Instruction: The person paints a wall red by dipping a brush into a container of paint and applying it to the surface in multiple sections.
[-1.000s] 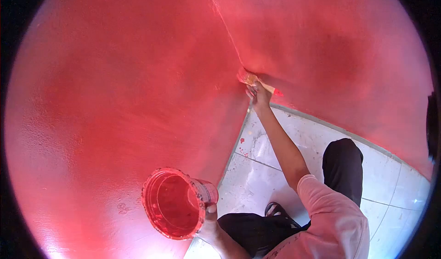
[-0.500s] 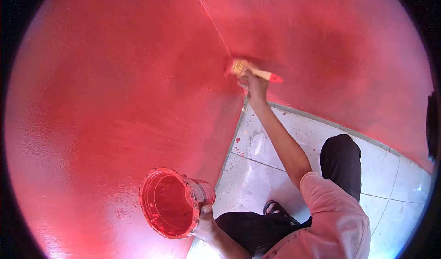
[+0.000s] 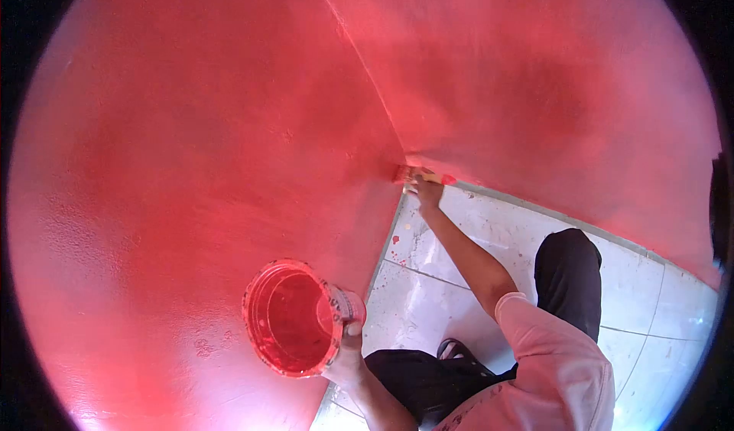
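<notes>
My right hand (image 3: 427,192) is closed around a paintbrush (image 3: 433,176) with a light handle and a red tip. Its bristles press into the low corner where two red walls (image 3: 191,171) meet, just above the floor. In my left hand (image 3: 349,358) is a paint bucket (image 3: 350,306), tilted so that its open mouth faces me. Red paint coats the inside and rim, and the thumb lies against the outer side. Part of the right fingers is hidden behind the brush and by its small size in view.
White floor tiles (image 3: 474,224) with red paint spots lie below the corner, edged by a grey strip (image 3: 527,203) along the right wall. My bent knee (image 3: 568,278) in dark trousers and a sandalled foot (image 3: 459,351) are close by. A dark object (image 3: 719,209) stands at the far right edge.
My right hand has moved the paintbrush down along the corner line to near the floor. The paint bucket in my left hand has shifted slightly up and to the right.
</notes>
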Demonstrator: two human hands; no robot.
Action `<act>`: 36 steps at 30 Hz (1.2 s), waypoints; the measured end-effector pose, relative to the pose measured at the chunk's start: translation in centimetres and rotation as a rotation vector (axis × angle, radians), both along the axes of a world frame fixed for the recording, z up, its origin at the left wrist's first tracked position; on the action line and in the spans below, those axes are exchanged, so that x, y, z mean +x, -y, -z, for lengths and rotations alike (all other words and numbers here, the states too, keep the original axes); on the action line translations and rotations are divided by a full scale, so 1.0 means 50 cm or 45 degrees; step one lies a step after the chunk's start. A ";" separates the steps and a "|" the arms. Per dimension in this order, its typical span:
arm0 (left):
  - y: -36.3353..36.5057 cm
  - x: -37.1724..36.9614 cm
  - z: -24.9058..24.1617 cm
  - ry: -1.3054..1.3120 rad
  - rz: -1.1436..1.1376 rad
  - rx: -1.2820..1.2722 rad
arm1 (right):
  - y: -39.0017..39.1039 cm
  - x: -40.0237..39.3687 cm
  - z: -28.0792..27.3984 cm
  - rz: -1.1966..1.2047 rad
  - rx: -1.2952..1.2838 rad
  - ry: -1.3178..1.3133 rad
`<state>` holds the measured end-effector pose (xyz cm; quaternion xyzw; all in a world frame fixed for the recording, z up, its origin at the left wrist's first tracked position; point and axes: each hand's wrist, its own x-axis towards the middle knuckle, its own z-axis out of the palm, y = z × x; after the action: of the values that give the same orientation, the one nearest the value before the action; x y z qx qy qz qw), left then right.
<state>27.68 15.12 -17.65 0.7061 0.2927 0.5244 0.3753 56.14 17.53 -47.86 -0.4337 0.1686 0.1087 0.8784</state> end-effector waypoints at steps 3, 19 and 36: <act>0.004 0.026 -0.011 0.108 0.130 -0.154 | -0.022 -0.014 -0.266 -0.052 0.140 0.178; 0.043 0.096 -0.088 0.247 0.328 -0.329 | 0.007 0.007 -0.106 -0.055 0.349 -0.081; 0.002 0.127 -0.066 0.312 0.405 -0.272 | 0.036 0.088 -0.998 -0.017 0.481 0.851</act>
<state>34.03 15.01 -14.37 0.6306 0.1838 0.5064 0.5586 60.56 15.75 2.06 -0.2769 -0.1528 -0.0037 0.9486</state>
